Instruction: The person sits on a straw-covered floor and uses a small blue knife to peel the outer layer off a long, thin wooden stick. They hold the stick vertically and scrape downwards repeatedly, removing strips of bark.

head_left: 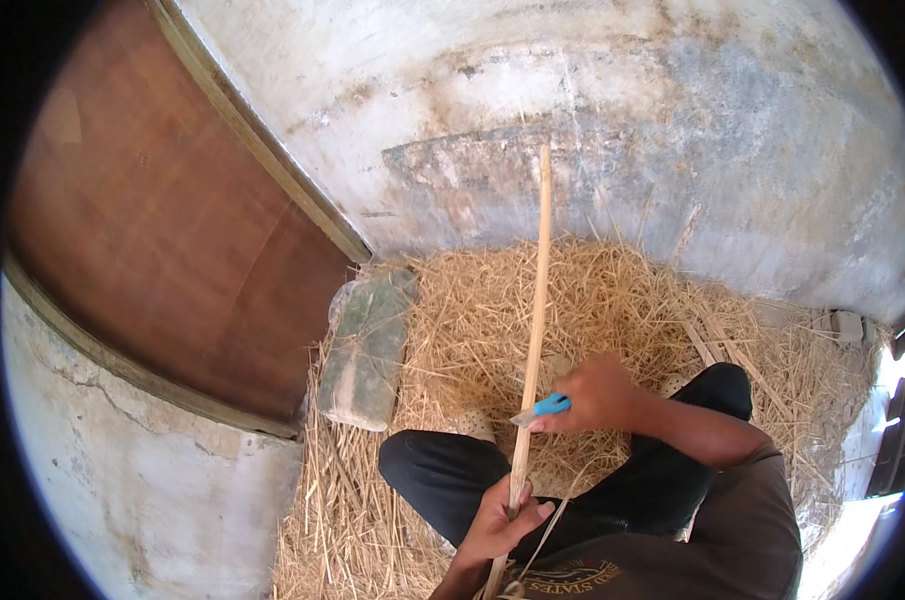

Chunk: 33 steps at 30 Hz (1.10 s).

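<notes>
A long pale wooden stick [539,290] rises from my lap toward the wall, tilted slightly to the right at its far end. My left hand [503,522] is closed around its lower part, where the surface looks rougher. In my right hand [595,392] is a knife [551,404] with a blue handle, gripped in closed fingers. Its short grey blade lies against the stick, above my left hand. A thin pale strip [558,525] hangs beside my left hand, over my dark trousers. The lowest end of the stick is partly hidden by my hand and body.
Loose straw [473,310] covers the floor around my bent legs. A greenish stone block [371,340] lies left of my knee. Ahead stands a stained plaster wall [753,170]; at the left is a brown door panel [173,220]. A small grey block [847,327] sits far right.
</notes>
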{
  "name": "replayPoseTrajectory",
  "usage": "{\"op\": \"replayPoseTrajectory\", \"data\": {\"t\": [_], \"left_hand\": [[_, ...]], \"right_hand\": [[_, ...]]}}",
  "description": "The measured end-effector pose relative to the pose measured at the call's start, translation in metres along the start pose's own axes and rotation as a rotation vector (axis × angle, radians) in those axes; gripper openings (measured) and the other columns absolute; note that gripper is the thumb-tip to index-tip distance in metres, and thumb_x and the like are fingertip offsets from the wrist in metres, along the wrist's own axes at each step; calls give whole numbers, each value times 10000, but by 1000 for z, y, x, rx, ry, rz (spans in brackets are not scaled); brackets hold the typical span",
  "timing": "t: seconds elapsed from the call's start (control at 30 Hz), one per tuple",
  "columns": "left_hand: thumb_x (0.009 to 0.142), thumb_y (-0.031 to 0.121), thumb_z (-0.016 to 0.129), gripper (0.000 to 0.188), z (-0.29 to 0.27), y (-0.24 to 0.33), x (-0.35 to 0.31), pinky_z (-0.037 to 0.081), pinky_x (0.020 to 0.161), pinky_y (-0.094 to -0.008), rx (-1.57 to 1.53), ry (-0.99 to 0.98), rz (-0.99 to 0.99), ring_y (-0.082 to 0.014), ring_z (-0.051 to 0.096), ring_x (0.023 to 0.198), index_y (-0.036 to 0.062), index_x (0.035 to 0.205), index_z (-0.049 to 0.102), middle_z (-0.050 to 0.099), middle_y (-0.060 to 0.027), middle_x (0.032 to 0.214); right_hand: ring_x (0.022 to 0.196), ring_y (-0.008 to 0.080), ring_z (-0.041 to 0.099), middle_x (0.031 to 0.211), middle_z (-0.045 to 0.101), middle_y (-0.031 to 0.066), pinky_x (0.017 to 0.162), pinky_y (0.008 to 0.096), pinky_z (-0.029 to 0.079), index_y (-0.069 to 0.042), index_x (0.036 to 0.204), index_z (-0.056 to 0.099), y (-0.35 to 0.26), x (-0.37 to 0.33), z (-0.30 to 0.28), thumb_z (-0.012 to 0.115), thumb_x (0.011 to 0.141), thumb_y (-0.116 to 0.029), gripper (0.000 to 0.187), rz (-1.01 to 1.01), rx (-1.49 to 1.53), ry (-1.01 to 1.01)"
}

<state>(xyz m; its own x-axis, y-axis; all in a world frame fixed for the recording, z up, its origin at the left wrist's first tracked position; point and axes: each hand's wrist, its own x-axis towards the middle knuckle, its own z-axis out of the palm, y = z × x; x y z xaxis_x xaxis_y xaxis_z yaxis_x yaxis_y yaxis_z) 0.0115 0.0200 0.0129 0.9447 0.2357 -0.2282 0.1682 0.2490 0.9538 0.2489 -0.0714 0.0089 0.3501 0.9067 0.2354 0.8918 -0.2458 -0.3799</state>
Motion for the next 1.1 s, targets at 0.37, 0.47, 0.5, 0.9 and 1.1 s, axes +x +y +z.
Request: {"op": "replayPoseTrajectory", "data": {"t": [0.37, 0.47, 0.5, 0.9, 1.1], "left_hand": [[818, 37, 631, 300, -7, 6, -1, 249, 444, -238, -475, -66, -92, -55, 294, 337, 126, 818, 344, 393, 18, 481], [838, 67, 639, 308, -8, -4, -10, 224, 408, -214, -537, -94, -108, -50, 293, 357, 125, 818, 338, 377, 22, 489], [847, 83, 644, 314, -10, -6, -10, 212, 389, -202, -557, -98, -103, -48, 292, 367, 124, 819, 335, 367, 25, 494], [870, 107, 614, 278, -17, -33, -42, 231, 432, -192, -467, -243, -244, -24, 350, 478, 125, 861, 337, 431, 29, 640], [856, 93, 634, 223, -14, -18, -53, 350, 619, -200, -217, -300, -319, -25, 428, 734, 110, 885, 413, 432, 58, 805]], "right_hand": [[337, 238, 442, 397, 411, 45, 384, 366, 352, -104, 481, 489, 15, 35, 4, 610, 666, -769, 701, -101, -51, 360], [367, 248, 473, 421, 443, 64, 404, 367, 375, -99, 522, 541, 42, 44, -3, 573, 692, -776, 699, 134, -70, 235], [393, 258, 506, 443, 480, 80, 421, 374, 397, -93, 557, 581, 31, 44, -3, 542, 701, -791, 713, 142, -83, 122], [476, 189, 529, 485, 517, 43, 453, 369, 426, -71, 625, 632, 158, 92, -61, 439, 786, -788, 760, 603, -262, 134], [754, 345, 662, 710, 657, 190, 686, 454, 500, 9, 717, 676, 300, 57, -80, 392, 802, -783, 846, 1097, -52, 503]]}}
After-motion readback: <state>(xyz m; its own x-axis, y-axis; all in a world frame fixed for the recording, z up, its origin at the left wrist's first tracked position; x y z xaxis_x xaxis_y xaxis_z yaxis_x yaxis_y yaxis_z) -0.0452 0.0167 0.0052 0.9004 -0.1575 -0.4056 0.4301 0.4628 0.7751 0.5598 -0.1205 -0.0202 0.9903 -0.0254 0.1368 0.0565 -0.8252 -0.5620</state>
